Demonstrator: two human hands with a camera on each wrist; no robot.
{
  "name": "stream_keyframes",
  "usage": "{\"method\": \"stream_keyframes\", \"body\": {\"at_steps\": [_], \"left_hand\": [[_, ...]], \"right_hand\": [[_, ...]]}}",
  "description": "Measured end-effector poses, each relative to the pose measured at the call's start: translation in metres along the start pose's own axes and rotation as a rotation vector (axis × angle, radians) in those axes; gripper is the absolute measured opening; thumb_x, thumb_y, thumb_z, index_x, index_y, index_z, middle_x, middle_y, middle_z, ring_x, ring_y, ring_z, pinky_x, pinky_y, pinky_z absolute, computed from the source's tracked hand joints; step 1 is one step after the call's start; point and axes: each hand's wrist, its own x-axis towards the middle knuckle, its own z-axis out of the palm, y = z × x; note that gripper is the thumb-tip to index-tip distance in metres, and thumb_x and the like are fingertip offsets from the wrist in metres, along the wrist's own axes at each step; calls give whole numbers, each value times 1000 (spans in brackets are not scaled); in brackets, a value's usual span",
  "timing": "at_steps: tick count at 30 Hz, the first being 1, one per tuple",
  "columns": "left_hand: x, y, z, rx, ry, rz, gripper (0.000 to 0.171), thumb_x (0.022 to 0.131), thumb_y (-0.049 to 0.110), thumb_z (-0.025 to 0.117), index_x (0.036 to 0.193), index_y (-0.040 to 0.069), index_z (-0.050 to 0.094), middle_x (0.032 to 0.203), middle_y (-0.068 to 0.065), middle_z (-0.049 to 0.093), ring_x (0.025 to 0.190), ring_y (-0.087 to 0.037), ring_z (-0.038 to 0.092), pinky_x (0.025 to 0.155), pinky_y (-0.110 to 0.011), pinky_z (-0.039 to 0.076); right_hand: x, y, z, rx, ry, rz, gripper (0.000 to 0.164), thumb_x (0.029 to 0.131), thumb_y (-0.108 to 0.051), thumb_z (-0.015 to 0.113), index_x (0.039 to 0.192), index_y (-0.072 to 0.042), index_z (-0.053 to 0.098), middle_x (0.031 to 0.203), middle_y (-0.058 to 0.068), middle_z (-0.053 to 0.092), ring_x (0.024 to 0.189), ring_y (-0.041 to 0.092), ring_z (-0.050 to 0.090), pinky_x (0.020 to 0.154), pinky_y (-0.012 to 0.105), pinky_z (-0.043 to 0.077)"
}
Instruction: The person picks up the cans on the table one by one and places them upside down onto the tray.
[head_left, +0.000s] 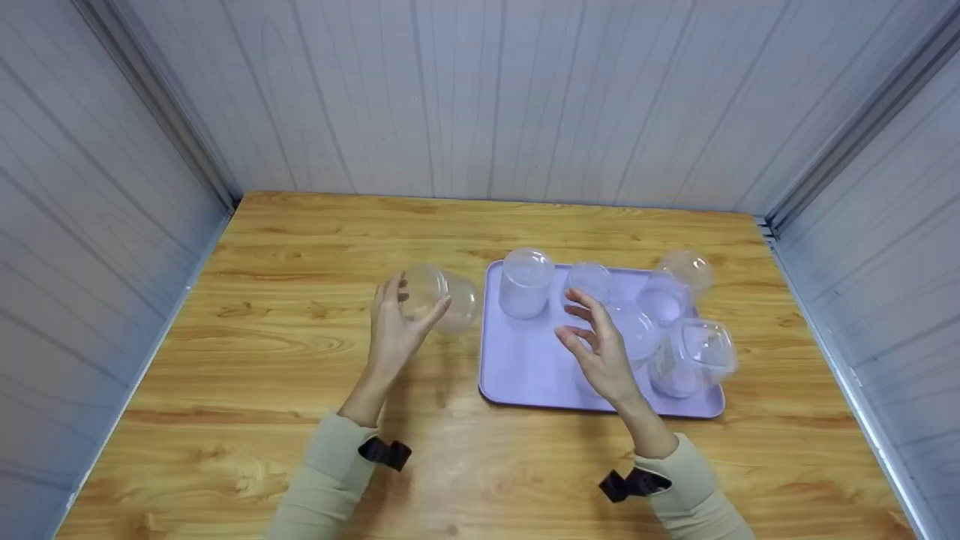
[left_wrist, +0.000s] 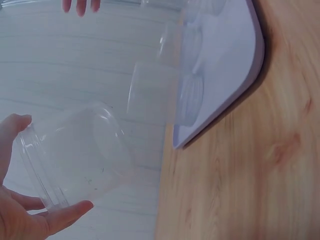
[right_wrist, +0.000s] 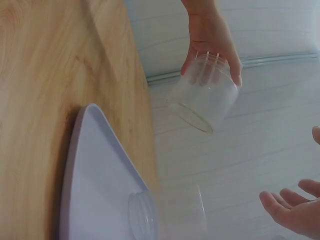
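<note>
My left hand [head_left: 392, 330] grips a clear plastic jar [head_left: 459, 303] by its ridged end, left of the lilac tray [head_left: 517, 379]. The jar [left_wrist: 82, 155] is tilted on its side above the table, and nothing shows inside it. Over the tray hovers my right hand [head_left: 606, 360], fingers loosely bent and apart, holding nothing. In the right wrist view this hand [right_wrist: 297, 212] is partly cut off at the edge. A tall clear jar [head_left: 526, 283] stands at the tray's back left corner.
Several more clear containers crowd the tray's right half, among them a squarish one [head_left: 694, 356] at the front and a round one [head_left: 686, 270] at the back right. Pale panel walls [head_left: 480, 97] enclose the wooden table [head_left: 300, 360] at the back and sides.
</note>
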Motion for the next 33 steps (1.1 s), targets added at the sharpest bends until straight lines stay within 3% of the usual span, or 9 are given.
{"method": "stream_keyframes", "body": {"at_steps": [6,11,15,19,27,33], "left_hand": [[-10,2,6,-88,1,-13,83,69,39,73,130,-4,37,116,-17,44,102,-28,46,73,-31,50],[-18,3,14,-145,-1,-16,80,70,36,73,129,-4,38,116,-17,46,101,-28,48,71,-32,51],[-24,4,21,-193,-16,-30,78,71,34,73,129,-4,38,115,-16,46,100,-27,49,71,-31,51],[-29,3,27,-214,-18,-26,73,72,32,73,128,-3,41,112,-14,47,98,-26,50,70,-30,51],[-39,1,39,-267,-49,-2,67,76,26,71,128,-2,40,113,-20,46,98,-30,51,72,-33,51],[-45,11,42,-359,-79,-4,57,80,11,65,125,-13,39,110,-29,46,95,-37,53,88,-44,41]], "right_hand": [[-2,7,9,12,16,-7,46,86,10,46,128,15,29,129,28,36,113,38,40,85,30,44],[-3,17,14,17,13,15,44,88,8,42,129,13,29,131,26,35,114,38,39,87,39,42],[-4,37,16,37,-5,21,44,89,8,41,131,10,29,134,24,34,116,36,39,87,45,41],[-4,56,18,86,-19,29,46,90,4,42,134,5,29,136,21,32,117,33,38,89,45,40],[-7,68,22,255,-71,77,54,90,-8,48,137,3,23,139,22,24,120,36,33,91,43,38],[-9,75,26,349,-87,114,75,87,-34,55,138,4,17,138,28,19,119,43,31,87,37,43]]}}
